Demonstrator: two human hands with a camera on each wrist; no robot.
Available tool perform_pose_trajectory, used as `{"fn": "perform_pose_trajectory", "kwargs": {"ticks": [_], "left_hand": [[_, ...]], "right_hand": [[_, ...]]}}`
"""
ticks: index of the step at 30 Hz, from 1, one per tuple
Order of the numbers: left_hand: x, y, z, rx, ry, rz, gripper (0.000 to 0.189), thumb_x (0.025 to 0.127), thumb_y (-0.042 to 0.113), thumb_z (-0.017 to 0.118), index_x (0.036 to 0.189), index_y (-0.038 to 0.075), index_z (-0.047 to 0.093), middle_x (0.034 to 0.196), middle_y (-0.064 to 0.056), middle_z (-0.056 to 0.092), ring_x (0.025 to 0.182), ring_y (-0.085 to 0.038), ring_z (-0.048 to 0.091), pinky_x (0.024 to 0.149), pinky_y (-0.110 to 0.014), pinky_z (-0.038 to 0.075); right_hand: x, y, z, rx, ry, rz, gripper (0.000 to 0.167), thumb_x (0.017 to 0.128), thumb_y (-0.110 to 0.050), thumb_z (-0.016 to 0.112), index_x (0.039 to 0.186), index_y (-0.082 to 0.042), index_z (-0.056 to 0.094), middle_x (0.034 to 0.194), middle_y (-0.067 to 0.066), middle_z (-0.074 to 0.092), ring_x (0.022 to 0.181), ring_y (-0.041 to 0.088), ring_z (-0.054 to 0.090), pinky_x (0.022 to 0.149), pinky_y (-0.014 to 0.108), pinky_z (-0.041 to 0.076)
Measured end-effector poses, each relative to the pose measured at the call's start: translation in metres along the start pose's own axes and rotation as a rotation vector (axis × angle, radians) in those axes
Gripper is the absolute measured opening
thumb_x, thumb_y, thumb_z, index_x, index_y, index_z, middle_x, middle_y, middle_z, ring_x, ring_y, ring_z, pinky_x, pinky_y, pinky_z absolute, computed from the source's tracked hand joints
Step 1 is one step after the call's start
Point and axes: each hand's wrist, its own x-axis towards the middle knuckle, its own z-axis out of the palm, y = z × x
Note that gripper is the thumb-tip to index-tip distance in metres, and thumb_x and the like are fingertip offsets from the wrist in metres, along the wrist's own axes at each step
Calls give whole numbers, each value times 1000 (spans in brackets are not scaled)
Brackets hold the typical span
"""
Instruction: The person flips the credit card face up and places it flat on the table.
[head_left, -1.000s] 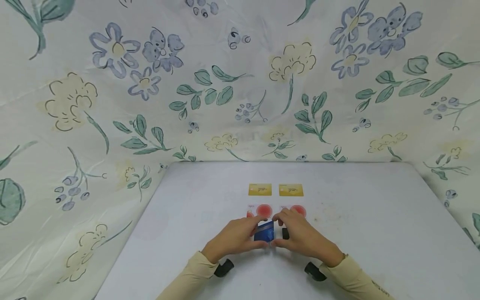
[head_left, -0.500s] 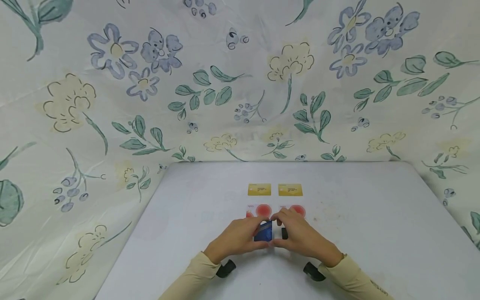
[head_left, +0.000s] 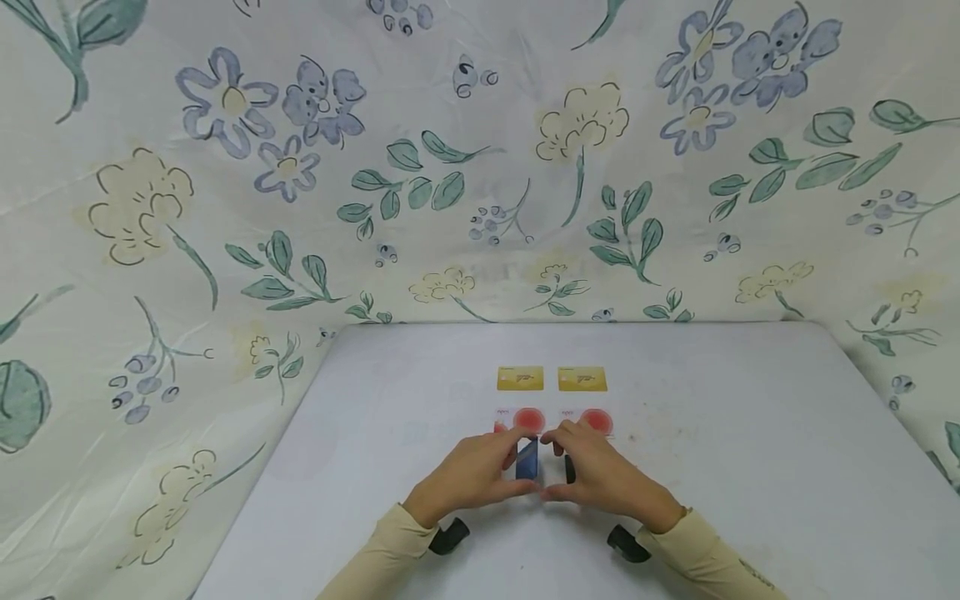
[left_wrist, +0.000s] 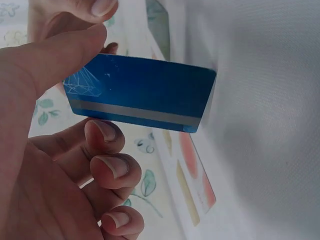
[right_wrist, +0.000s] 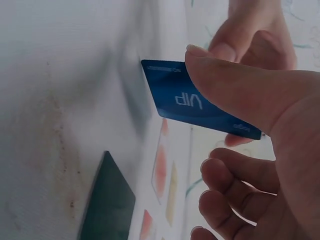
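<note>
A blue card (head_left: 527,460) stands on edge between the thumb and index finger of my left hand (head_left: 472,471), which pinches it by opposite edges. In the left wrist view the card (left_wrist: 142,92) shows a grey stripe and a faceted line drawing; the right wrist view shows its "VIP" side (right_wrist: 187,100). My right hand (head_left: 603,471) is close beside it, thumb and index finger curved apart with a gap to the card in the head view. Its thumb overlaps the card in the right wrist view. Beneath the right hand lies a dark card (right_wrist: 110,200), partly hidden.
Two gold cards (head_left: 521,378) (head_left: 582,379) lie side by side farther back on the white table (head_left: 360,433). In front of them lie two white cards with red circles (head_left: 529,419) (head_left: 597,421), partly covered by the hands. A flower-patterned cloth (head_left: 480,167) hangs behind.
The blue card has turned between the fingers, looking narrower in the head view, and its right edge has drawn away from the right fingers. Both hands stay almost in place.
</note>
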Motion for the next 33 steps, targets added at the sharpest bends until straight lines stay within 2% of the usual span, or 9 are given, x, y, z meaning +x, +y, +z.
{"fn": "perform_pose_trajectory", "kwargs": {"ticks": [4,9,18,25,29,33], "left_hand": [[-1,0,-1,5,27,21,59,86,46,81,134,20,57,75,9,49,61,-1,38,55,-18,30],[-2,0,-2,-13,29,26,59,86,46,81,132,19,57,74,8,49,61,-1,38,56,-18,30],[-3,-1,-2,-35,40,33,61,86,46,81,132,16,56,73,11,46,61,-1,37,56,-18,30],[-3,-1,-2,-72,26,22,60,86,46,80,133,17,55,78,-3,59,62,-1,38,56,-18,30],[-5,0,-2,-81,31,28,58,87,46,80,131,18,56,79,-4,61,61,0,38,56,-18,30],[-5,1,-3,-78,35,37,59,88,47,79,132,17,55,78,-1,59,62,0,38,57,-17,30]], "right_hand": [[1,4,5,2,9,-31,65,75,-36,93,126,-8,64,100,-1,61,91,11,47,78,27,43],[2,8,11,4,19,-54,63,74,-34,94,124,-7,66,95,-2,59,87,10,45,75,24,40],[4,10,20,-9,44,-100,61,75,-32,93,122,-6,66,95,-3,56,90,8,44,79,25,42],[7,9,25,-13,34,-58,62,75,-36,93,124,-8,66,98,-4,58,95,9,46,86,28,46],[9,8,28,-20,43,-56,62,74,-37,93,122,-9,66,98,-4,58,95,10,47,86,30,46],[10,6,31,-22,46,-35,62,72,-38,94,120,-8,67,97,-5,58,96,12,51,90,38,48]]}}
